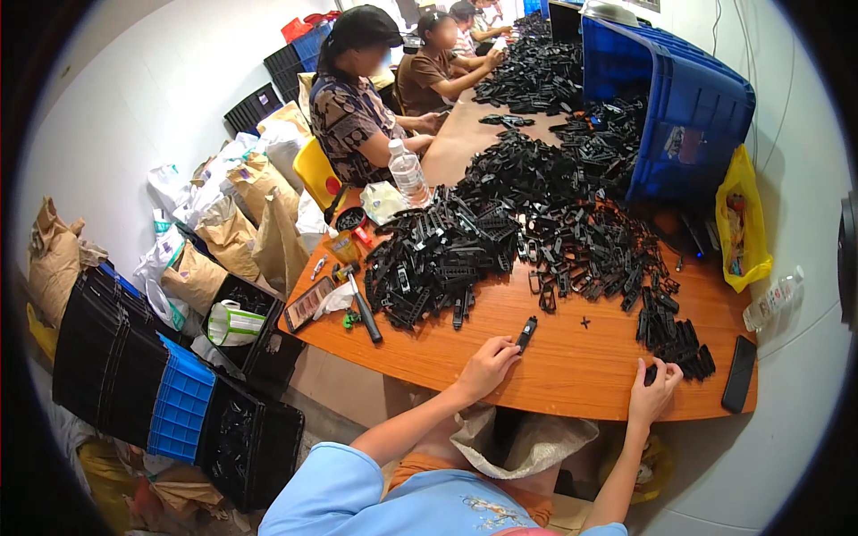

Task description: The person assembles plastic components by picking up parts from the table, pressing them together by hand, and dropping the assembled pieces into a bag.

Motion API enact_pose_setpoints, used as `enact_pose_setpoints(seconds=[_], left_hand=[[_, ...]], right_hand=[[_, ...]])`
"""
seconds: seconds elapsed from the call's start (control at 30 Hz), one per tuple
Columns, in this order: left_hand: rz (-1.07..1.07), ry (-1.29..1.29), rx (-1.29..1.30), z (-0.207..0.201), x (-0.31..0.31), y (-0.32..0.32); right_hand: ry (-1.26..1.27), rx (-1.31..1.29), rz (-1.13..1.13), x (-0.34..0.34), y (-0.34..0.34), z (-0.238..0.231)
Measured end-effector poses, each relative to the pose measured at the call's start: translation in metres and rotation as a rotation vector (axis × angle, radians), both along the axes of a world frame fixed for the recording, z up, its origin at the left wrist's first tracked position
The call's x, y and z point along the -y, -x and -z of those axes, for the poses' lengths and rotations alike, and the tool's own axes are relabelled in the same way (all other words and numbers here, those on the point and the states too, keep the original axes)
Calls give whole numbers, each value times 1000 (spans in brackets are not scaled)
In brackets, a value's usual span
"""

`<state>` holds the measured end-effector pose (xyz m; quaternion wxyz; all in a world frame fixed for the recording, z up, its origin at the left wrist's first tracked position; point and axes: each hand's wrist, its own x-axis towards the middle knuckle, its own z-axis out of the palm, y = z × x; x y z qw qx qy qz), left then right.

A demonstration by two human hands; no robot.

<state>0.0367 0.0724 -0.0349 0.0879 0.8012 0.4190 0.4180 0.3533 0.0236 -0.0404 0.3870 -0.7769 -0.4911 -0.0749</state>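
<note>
Near the front edge of the wooden table, my left hand (489, 366) pinches a slim black plastic part (527, 334) with a small light mark, pointing away from me. To the right, my right hand (655, 390) is closed at the table edge, with a small dark piece (651, 374) between thumb and fingers, mostly hidden. Just beyond it lies a row of longer black parts (670, 335). A tiny black cross-shaped piece (585, 322) sits between my hands. Farther back, a large heap of black parts (447, 250) spreads over the table.
A blue crate (688, 116) lies tipped on the right, beside a yellow bag (740, 223). A phone (738, 373) and bottle (774, 299) are at the right edge. At left are a hammer (364, 308), another bottle (408, 174), sacks and black crates (116, 357). Co-workers sit along the far-left side.
</note>
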Motion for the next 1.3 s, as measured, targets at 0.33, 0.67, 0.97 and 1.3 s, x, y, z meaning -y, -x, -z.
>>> enact_pose_setpoints(seconds=[0.33,0.67,0.97,1.3], left_hand=[[-17,50,11,-1,-8,-6],[99,52,-69,-21,-15,-1],[205,-50,-220,-42,-30,-10],[258,50,-197,-25,-35,-6]], right_hand=[[-37,130,65,-5,-4,-1],[1,136,7,-13,6,-7],[-116,42,12,4,1,-4],[-160,-130,-245,-11,-3,-9]])
